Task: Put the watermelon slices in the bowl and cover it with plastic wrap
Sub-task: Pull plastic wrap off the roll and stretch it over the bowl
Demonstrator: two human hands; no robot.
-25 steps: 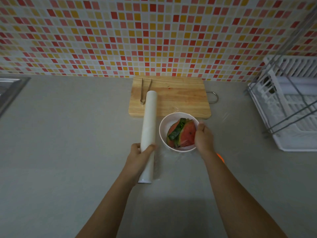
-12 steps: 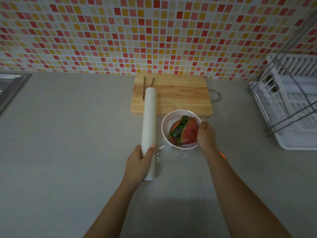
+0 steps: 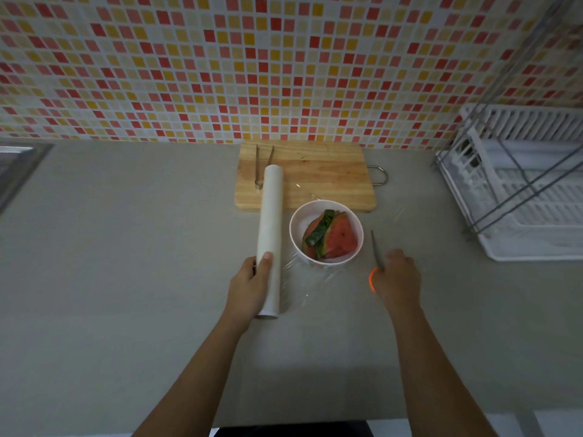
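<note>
A white bowl holding red watermelon slices with green rind stands on the grey counter, just in front of the cutting board. My left hand grips the near end of a white plastic wrap roll, which lies to the left of the bowl. Clear film runs from the roll toward and over the bowl. To the right of the bowl, my right hand curls over the orange handle of a pair of scissors. The blades point away from me.
A wooden cutting board with metal tongs on it lies against the tiled wall. A white dish rack stands at the right. A sink edge shows at the far left.
My right hand has left the bowl's right rim and moved right and nearer, onto the scissors. My left hand still holds the roll in about the same place.
</note>
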